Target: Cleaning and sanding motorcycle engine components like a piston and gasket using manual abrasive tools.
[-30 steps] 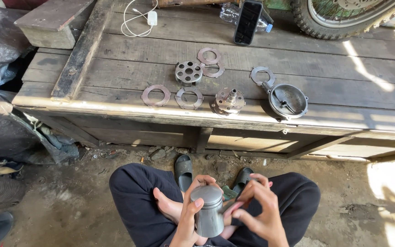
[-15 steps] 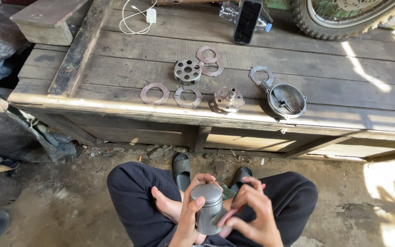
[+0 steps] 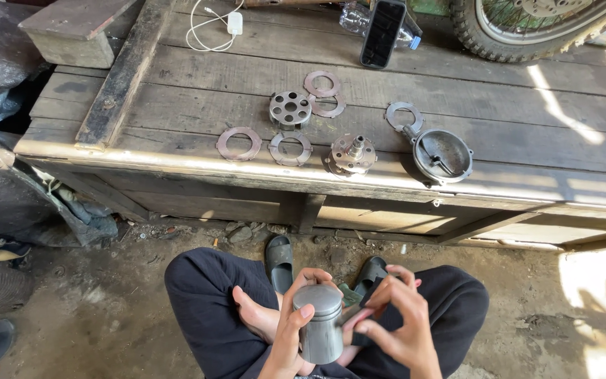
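Two hands at lap: left hand (image 3: 290, 330) closed around piston (image 3: 320, 323); right hand (image 3: 401, 323) pinching small dark piece (image 3: 372, 295) beside it.

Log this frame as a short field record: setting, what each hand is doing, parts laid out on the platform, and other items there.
Setting: person seated on dirt ground before a wooden platform
Left hand: grips a grey metal cylinder, upright
Right hand: fingers at the cylinder's side, pinching a small dark piece; kind unclear
Laid-out parts: flat rings, perforated disc, hub with shaft, round cover
Other items: phone, white charger, tyre
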